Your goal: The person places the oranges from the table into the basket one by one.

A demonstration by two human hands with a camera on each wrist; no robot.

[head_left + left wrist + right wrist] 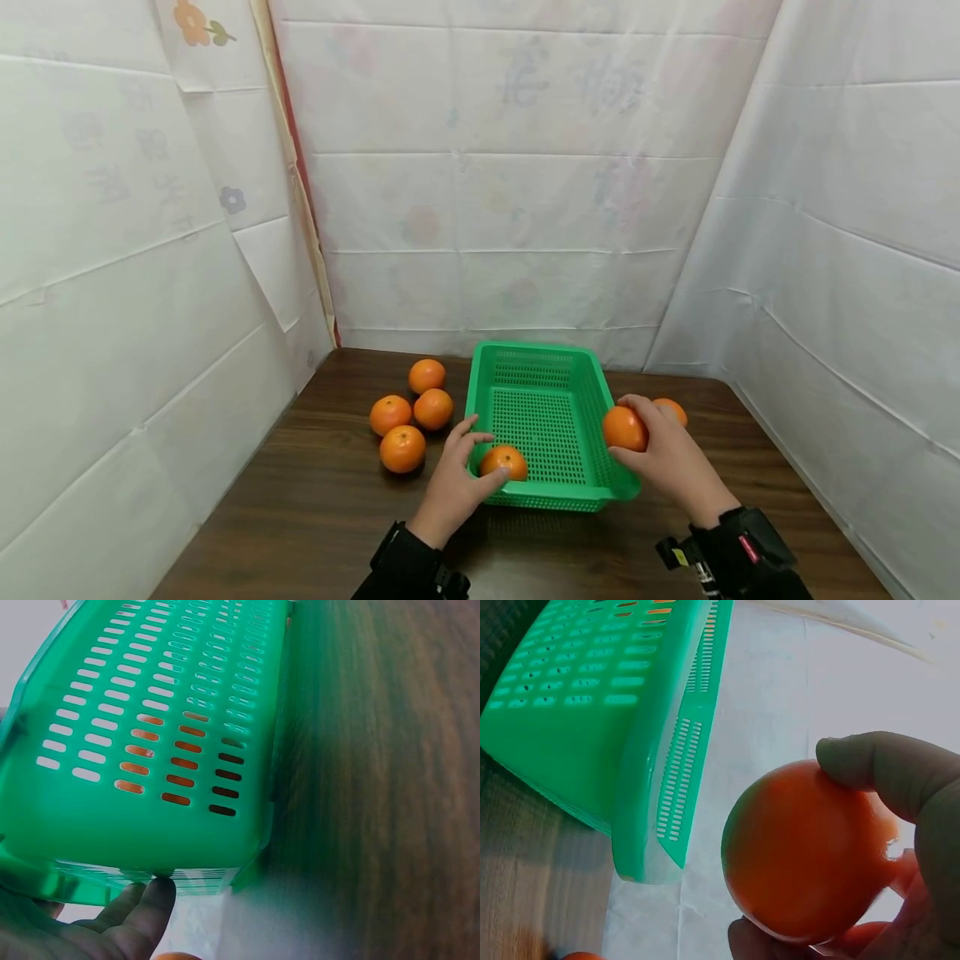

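Note:
A green plastic basket (536,421) with slotted walls stands on the dark wooden table, one orange (504,461) in its front left corner. My left hand (457,475) holds that corner, and in the left wrist view its fingers (146,911) lie against the basket's side wall. Off the basket's right side, my right hand (663,450) grips another orange (806,851) between thumb and fingers, apart from the rim. Partly hidden behind this hand is a further orange (672,410) on the right.
Left of the basket, several oranges (403,450) sit in a loose cluster on the table (315,500). White cloth sheets (495,208) hang at the back and both sides, close to the table's edges.

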